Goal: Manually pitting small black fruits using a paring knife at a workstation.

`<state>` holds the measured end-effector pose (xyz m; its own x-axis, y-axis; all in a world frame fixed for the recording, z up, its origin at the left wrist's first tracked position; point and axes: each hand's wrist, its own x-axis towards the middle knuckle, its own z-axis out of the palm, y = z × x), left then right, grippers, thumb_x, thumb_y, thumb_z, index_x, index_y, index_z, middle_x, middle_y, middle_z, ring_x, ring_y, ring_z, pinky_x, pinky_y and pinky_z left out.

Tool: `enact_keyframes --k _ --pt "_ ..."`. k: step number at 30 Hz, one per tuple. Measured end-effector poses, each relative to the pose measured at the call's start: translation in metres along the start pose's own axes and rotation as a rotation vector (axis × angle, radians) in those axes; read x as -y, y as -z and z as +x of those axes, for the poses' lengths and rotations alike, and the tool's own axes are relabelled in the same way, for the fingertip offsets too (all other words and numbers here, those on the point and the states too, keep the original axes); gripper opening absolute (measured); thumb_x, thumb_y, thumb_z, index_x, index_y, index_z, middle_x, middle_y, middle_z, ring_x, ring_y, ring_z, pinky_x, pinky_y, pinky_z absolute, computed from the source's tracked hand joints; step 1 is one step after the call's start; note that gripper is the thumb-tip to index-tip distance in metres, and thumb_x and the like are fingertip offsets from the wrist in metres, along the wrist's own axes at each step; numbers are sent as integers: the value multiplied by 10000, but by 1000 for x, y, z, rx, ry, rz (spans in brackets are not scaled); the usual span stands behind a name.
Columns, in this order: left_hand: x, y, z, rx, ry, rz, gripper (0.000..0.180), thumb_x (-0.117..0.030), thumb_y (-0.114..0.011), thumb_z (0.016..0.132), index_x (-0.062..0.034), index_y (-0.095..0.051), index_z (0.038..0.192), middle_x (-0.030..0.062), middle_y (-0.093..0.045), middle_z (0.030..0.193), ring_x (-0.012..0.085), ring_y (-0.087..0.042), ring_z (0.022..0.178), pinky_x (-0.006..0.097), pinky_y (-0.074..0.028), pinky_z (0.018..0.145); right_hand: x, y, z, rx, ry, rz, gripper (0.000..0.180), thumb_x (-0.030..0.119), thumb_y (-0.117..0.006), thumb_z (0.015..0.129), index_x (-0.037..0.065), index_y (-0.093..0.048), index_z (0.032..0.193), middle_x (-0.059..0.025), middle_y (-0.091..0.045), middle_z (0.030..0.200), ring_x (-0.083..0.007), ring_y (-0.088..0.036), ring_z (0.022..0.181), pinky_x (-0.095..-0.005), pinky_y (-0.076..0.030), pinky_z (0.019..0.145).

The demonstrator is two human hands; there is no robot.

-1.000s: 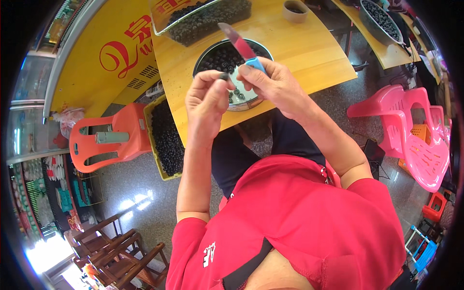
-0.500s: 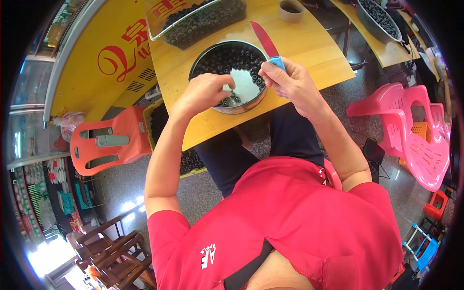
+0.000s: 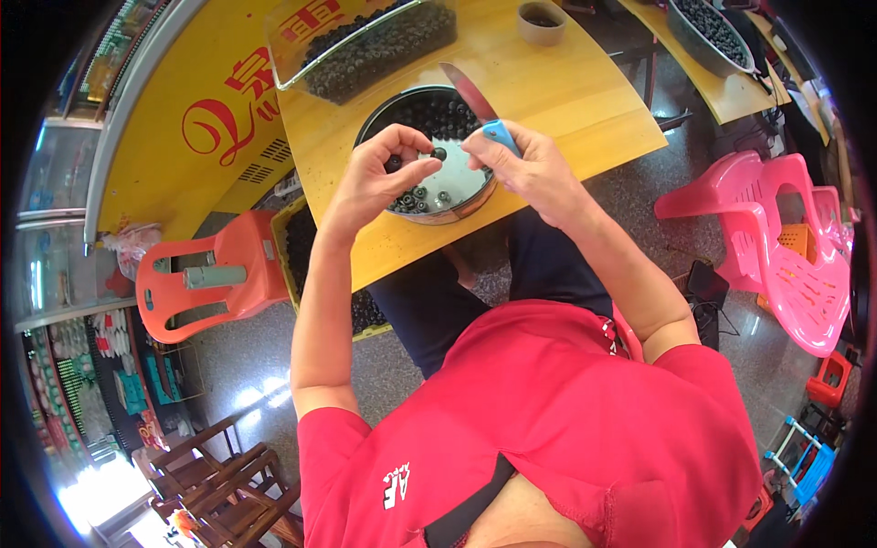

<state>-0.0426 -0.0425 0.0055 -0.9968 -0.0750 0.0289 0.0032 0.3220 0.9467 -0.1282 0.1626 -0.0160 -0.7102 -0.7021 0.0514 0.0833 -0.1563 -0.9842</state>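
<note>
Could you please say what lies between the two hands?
The head view shows a small dark round fruit at the left hand, then a gap above the round pale-bottomed bowl.

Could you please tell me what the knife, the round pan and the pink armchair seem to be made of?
Knife: apparently metal blade, its reddish sheen perhaps a reflection; blue handle, probably smooth plastic by its even colour.
Round pan: likely metal, given its shiny wall and bright bottom.
Pink armchair: apparently glossy moulded plastic, from bright highlights and slots.
</note>
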Motion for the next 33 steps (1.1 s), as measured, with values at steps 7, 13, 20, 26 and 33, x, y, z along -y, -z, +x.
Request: enact_keyframes --k 7,13,20,26,33 --pt "-10 -29 -23 -268 -84 -191 220 -64 -746 818 -41 -581 963 -46 -546 774 18 -488 718 171 -395 641 11 -27 0 25 -4 160 222 238 -687 895 47 -654 1003 50 -577 737 -5 -425 576 -169 -305 491" --pt "-8 -47 -34 -413 -165 -256 207 -54 -735 826 -46 -569 950 -38 -559 804 30 -512 739 183 -421 674 17 -29 -2 77 -48 151 206 247 -684 895 58 -653 971 63 -523 649 -6 -404 528 -180 -279 460" --pt "-13 -52 -47 -392 -27 -506 211 -104 -716 862 -33 -611 1030 -8 -627 883 44 -555 784 190 -435 700 26 -27 -4 103 -147 209 190 257 -674 901 71 -655 936 61 -505 616 -17 -399 511 -186 -272 455" --pt "-8 -57 -50 -428 59 -575 228 -129 -712 869 -26 -631 1055 25 -665 944 21 -545 756 159 -410 618 26 -28 -5 93 11 71 197 243 -671 905 57 -658 967 54 -527 658 -11 -418 552 -177 -285 481" --pt "-9 -65 -51 -392 -42 -625 205 -131 -673 901 -45 -597 1071 -38 -573 819 1 -405 579 165 -304 491 26 -25 -5 85 117 -149 212 195 -676 904 13 -640 1008 5 -625 881 -56 -557 808 -213 -461 720"
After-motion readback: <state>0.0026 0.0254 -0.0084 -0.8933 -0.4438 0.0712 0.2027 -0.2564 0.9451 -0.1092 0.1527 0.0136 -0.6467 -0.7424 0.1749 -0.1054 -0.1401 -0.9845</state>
